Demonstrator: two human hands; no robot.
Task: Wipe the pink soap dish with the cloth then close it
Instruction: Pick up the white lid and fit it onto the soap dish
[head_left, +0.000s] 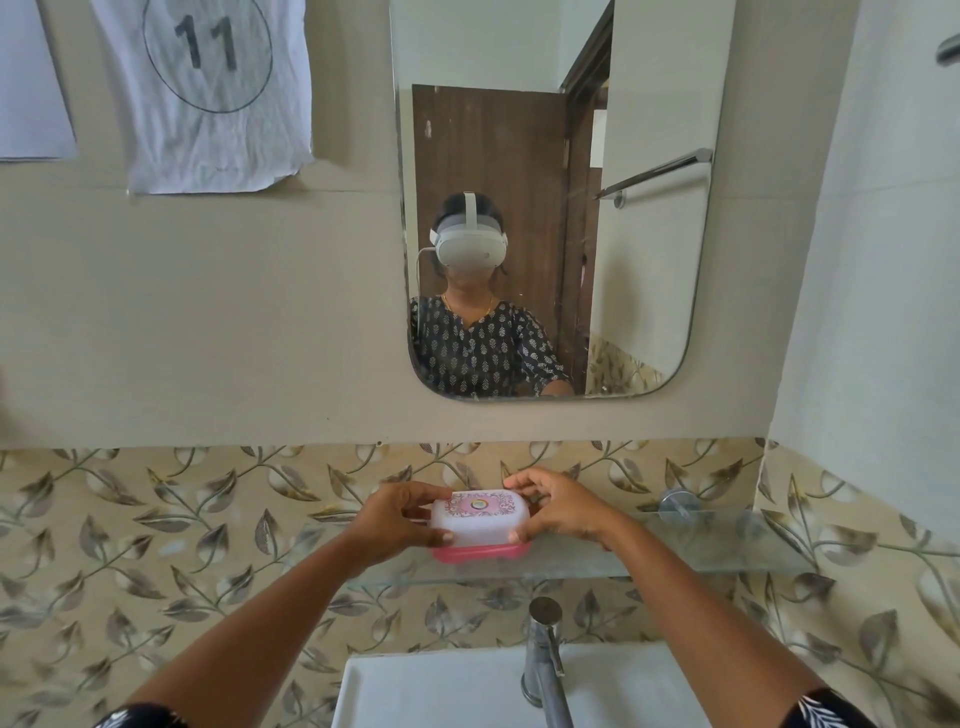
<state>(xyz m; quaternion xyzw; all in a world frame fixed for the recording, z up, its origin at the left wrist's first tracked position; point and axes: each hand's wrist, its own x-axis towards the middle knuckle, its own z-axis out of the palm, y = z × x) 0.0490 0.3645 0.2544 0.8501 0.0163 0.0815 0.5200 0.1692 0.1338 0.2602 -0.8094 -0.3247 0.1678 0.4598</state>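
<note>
A person stands at a bathroom basin, both arms reaching forward to a glass shelf (727, 551) fixed to the leaf-patterned tiled wall. On the shelf sits the pink soap dish (480, 552), its pink base showing beneath a frosted white lid (480, 522) with a pink printed top. The left hand (397, 519) grips the lid's left end, thumb at the front and fingers curled behind; the right hand (563, 512) clamps the right end the same way. No cloth is in view, so the wiping is judged either done or not yet begun; the lid sits on the base, which suggests the closing step.

To close it well, the lid should be squared over the base, then pressed down evenly at both ends, with the base kept flat on the shelf so it does not slide toward the edge above the basin (441, 691).

Whether the lid is fully seated cannot be told: the hands cover both ends. The inside of the dish is hidden. The tap (543, 654) is cut off at the bottom edge. A mirror (649, 260) above shows the person wearing a headset.
</note>
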